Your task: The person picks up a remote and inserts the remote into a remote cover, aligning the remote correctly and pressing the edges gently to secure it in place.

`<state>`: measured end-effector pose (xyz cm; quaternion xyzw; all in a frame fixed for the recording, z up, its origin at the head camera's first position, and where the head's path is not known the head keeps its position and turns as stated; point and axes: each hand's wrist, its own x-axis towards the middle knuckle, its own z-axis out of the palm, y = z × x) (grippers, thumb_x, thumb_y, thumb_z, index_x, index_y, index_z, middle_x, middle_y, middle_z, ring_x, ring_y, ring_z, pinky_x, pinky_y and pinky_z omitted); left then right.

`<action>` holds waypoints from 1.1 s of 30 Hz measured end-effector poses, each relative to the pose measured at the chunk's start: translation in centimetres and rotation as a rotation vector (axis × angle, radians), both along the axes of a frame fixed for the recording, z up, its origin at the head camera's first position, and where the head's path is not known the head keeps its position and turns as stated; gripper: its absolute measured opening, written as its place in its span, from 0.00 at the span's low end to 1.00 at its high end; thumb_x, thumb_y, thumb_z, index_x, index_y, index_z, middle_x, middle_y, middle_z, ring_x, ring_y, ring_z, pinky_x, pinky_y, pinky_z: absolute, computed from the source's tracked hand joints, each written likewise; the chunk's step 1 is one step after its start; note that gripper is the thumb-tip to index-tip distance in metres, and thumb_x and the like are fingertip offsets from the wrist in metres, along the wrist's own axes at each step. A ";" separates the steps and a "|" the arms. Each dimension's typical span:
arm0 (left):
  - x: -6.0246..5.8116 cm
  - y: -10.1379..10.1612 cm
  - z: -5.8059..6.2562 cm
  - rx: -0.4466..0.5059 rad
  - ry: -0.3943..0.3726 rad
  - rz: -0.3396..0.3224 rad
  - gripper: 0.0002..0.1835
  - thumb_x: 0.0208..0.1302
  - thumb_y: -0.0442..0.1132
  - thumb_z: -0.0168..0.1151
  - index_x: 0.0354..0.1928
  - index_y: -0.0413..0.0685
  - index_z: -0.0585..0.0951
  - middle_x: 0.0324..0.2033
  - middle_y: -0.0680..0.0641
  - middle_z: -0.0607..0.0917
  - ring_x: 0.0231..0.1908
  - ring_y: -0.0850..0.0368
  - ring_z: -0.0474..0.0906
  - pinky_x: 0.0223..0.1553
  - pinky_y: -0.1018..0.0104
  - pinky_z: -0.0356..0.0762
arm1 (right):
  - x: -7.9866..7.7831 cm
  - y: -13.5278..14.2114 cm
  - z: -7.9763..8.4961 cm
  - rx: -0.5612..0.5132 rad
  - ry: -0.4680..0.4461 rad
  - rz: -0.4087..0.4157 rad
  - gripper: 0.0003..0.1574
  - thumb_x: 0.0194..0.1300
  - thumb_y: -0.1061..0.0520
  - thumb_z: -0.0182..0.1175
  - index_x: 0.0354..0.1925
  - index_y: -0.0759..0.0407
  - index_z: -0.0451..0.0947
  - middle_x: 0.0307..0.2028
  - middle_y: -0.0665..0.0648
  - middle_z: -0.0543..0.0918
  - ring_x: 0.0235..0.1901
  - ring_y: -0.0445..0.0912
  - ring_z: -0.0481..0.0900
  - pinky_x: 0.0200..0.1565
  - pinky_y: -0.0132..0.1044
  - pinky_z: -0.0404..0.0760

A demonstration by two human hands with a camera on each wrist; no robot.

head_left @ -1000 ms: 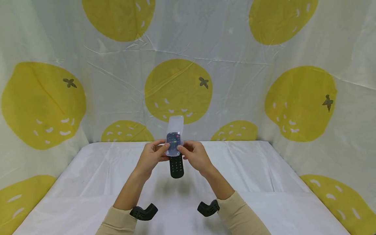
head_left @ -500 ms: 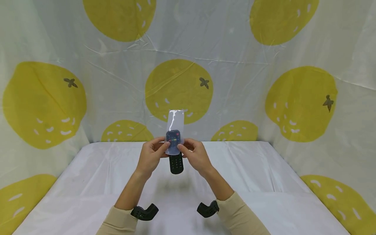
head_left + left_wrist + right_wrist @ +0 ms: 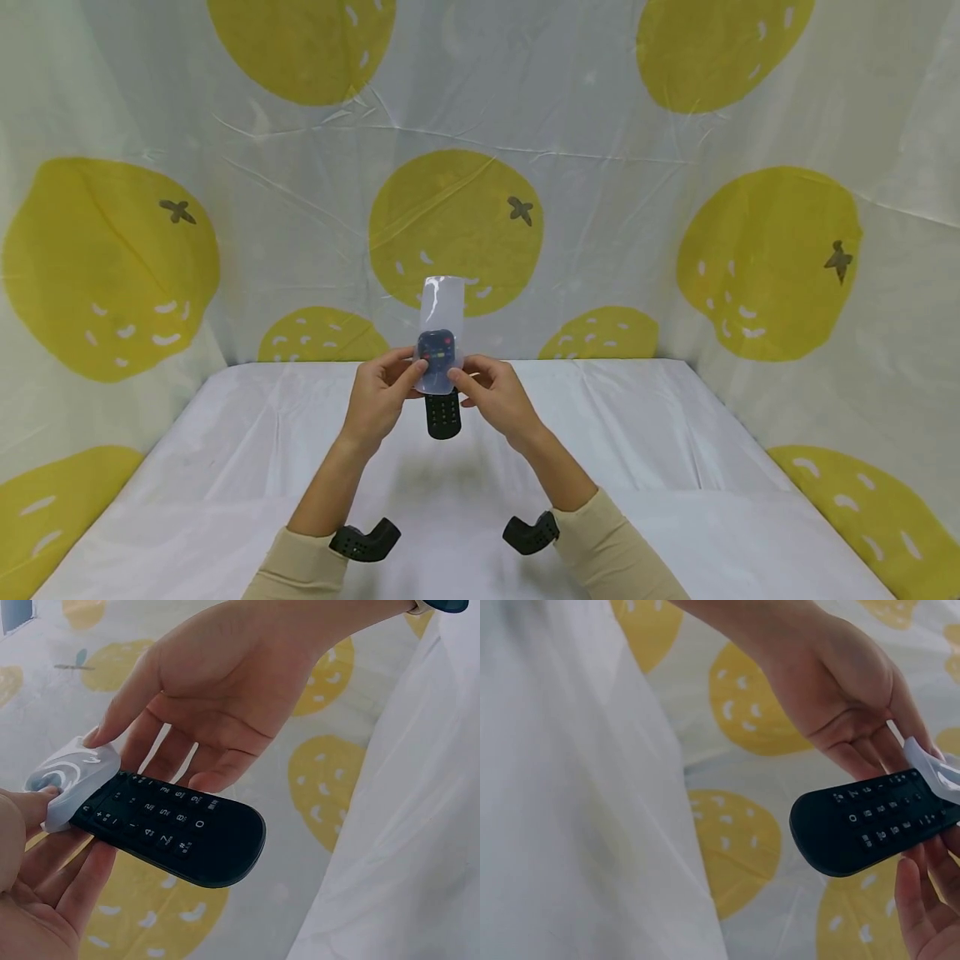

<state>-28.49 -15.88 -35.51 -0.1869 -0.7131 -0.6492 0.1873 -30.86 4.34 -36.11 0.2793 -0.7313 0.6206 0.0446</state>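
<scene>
A black remote control (image 3: 443, 417) with several rows of buttons is held up above the white cloth. Its upper part is inside a translucent plastic sleeve (image 3: 442, 304), which reaches well past the remote's top end. The lower keypad sticks out bare. My left hand (image 3: 375, 400) pinches the sleeve and remote at the left edge, thumb in front. From the right side my right hand (image 3: 501, 400) does likewise. In the left wrist view, the sleeve's mouth (image 3: 82, 772) lies across the keypad under both thumbs. Fingers reach behind the remote (image 3: 862, 825) in the right wrist view.
White cloth (image 3: 660, 450) covers the table under the hands. A curtain (image 3: 607, 242) with big yellow lemons stands behind and at both sides. A black wrist mount (image 3: 366, 540) projects inward from the left forearm, with a matching mount (image 3: 531, 533) on the right.
The remote and sleeve have risen slightly and moved a little left. Less of the bare keypad end shows below the sleeve in the head view. Both hands keep their pinch.
</scene>
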 end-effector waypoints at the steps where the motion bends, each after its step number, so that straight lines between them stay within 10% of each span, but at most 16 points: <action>1: 0.0 0.0 0.0 0.001 0.001 -0.001 0.16 0.73 0.33 0.65 0.58 0.32 0.83 0.44 0.35 0.88 0.39 0.54 0.88 0.41 0.60 0.87 | 0.0 0.0 0.0 0.001 0.001 0.004 0.20 0.76 0.54 0.63 0.57 0.67 0.82 0.45 0.61 0.83 0.42 0.51 0.85 0.42 0.44 0.87; 33: 0.2 -0.1 0.4 -0.030 0.105 0.015 0.16 0.73 0.34 0.66 0.58 0.33 0.83 0.44 0.37 0.88 0.37 0.54 0.88 0.39 0.59 0.87 | -0.5 0.2 -0.9 0.083 -0.018 0.161 0.18 0.71 0.61 0.65 0.56 0.69 0.82 0.46 0.59 0.87 0.42 0.50 0.87 0.44 0.42 0.85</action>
